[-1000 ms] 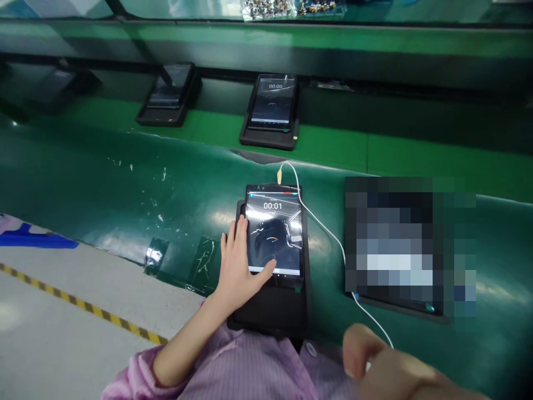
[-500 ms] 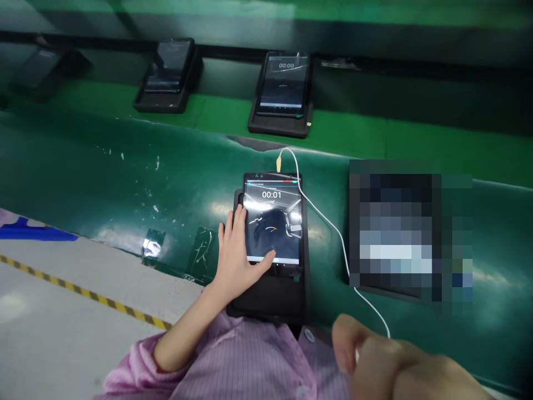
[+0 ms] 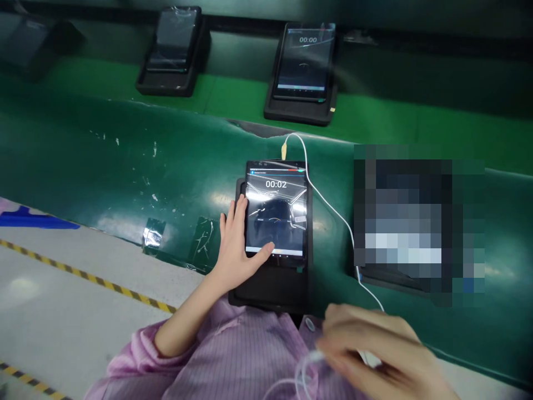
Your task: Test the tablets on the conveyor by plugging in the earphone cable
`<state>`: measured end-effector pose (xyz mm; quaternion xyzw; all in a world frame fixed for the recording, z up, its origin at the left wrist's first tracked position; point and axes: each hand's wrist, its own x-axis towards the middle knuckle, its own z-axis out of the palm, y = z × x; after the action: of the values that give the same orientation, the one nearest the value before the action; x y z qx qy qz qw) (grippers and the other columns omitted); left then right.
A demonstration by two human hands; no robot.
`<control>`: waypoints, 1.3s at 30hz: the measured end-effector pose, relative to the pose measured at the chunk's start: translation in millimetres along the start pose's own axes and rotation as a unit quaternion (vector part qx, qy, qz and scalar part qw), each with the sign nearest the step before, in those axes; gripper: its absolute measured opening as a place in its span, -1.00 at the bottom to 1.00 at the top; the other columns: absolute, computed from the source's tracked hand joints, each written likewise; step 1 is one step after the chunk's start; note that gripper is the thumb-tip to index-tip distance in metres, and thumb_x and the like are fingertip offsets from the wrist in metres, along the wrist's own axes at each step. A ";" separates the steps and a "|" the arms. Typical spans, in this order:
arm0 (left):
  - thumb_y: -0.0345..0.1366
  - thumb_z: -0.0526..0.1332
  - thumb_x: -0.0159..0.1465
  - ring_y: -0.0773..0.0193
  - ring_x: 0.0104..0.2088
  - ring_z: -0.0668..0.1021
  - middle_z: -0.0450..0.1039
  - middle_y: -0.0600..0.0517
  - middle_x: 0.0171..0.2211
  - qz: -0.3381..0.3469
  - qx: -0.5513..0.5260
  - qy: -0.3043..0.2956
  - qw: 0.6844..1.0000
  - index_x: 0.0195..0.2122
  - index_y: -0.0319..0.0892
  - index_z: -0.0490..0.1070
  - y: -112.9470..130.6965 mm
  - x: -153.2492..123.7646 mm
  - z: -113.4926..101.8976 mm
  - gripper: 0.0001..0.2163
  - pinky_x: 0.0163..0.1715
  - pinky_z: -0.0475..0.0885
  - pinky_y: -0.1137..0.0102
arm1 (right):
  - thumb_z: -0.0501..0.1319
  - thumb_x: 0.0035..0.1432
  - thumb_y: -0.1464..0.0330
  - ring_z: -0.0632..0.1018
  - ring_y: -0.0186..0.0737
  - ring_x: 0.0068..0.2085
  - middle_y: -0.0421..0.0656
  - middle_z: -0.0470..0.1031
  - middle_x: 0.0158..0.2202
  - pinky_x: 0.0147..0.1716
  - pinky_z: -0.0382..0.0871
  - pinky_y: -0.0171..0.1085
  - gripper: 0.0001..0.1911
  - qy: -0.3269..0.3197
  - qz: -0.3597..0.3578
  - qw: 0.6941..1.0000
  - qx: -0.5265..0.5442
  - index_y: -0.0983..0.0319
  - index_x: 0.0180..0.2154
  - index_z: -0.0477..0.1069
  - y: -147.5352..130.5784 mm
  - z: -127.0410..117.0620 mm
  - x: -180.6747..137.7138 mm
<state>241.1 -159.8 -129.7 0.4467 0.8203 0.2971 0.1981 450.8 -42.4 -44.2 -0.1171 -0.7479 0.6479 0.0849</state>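
Note:
A tablet (image 3: 277, 219) with 00:02 on its lit screen lies in a black tray (image 3: 270, 289) before me. My left hand (image 3: 237, 247) rests at the tablet's left edge, fingers stretched out and thumb on the lower screen. A yellow-wrapped plug (image 3: 283, 151) stands at the tablet's top edge. From it a white cable (image 3: 328, 208) loops over the tablet's corner and runs down the right side to my right hand (image 3: 375, 347). That hand, slightly blurred, is closed on the cable near my shirt. Loose loops hang by its fingertips, and a white piece shows at the palm.
On the green strip behind, a tablet reading 00:00 (image 3: 306, 64) sits in a black tray. Another tablet (image 3: 172, 41) and a dark blurred device (image 3: 25, 44) are farther left. A pixelated dark object (image 3: 403, 216) lies right on the green bench (image 3: 112, 183). Striped floor tape (image 3: 91, 278) runs left.
The screen's timer went from 00:01 to 00:02. My right hand moved up and left, bringing cable loops into view. My left hand stays on the tablet; the view has shifted slightly.

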 end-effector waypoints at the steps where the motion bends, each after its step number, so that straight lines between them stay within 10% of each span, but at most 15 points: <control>1: 0.03 0.15 0.31 -0.17 0.42 -0.16 -0.24 -0.19 0.45 0.000 -0.009 -0.006 1.000 0.40 0.06 -0.46 -0.8 -0.3 -1.1 -0.16 0.28 -0.18 -0.27 | 0.12 0.41 0.34 0.55 -0.32 -0.35 -0.20 0.52 -0.32 -0.39 0.44 -0.40 -0.88 -0.008 0.023 0.999 -0.035 0.11 -0.15 0.44 7.3 -1.4 -1.8; 7: 0.00 0.28 0.19 -0.21 0.42 -0.21 -0.31 -0.19 0.45 -0.002 0.000 -0.026 1.000 0.39 0.05 -0.49 -0.5 1.0 -3.6 -0.01 0.28 -0.24 -0.29 | 0.00 0.45 0.29 0.60 -0.25 -0.27 -0.16 0.51 -0.24 -0.32 0.51 -0.35 -0.73 -0.067 0.109 0.974 -0.187 0.13 -0.20 0.45 45.2 -3.3 -24.6; 14: 0.01 0.14 0.32 -0.16 0.42 -0.24 -0.33 -0.16 0.46 0.005 -0.025 -0.029 0.999 0.39 0.09 -0.54 -4.0 -0.5 -3.3 -0.14 0.28 -0.26 -0.27 | 0.08 0.39 0.23 0.63 -0.13 -0.18 -0.07 0.54 -0.11 -0.24 0.60 -0.25 -0.75 0.008 0.037 0.953 -0.299 0.11 -0.08 0.51 31.5 -28.3 -25.5; 28: -0.08 0.33 0.16 -0.27 0.40 -0.11 -0.21 -0.32 0.42 0.020 0.004 -0.027 0.999 0.39 -0.03 -0.55 -2.2 -26.6 0.7 0.06 0.26 -0.08 -0.30 | 0.15 0.27 0.38 0.56 -0.05 -0.24 -0.08 0.56 -0.33 -0.15 0.36 -0.14 -0.82 0.176 0.048 0.920 -0.348 0.26 -0.34 0.50 39.8 -67.7 198.2; 39: 0.05 0.29 0.19 -0.30 0.39 -0.04 -0.19 -0.36 0.42 0.055 -0.009 -0.017 0.998 0.40 -0.07 -0.54 -13.6 -29.8 6.6 0.04 0.25 -0.02 -0.30 | 0.30 -0.03 0.07 0.41 -0.26 -0.44 -0.19 0.43 -0.52 -0.35 0.26 -0.23 -0.63 0.016 0.152 0.984 -0.093 0.24 -0.58 0.41 68.8 -80.1 226.2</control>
<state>252.2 -188.9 -141.9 0.4943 0.7884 0.3071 0.1991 260.9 107.3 -106.1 -0.2470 -0.7769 0.5790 -0.0141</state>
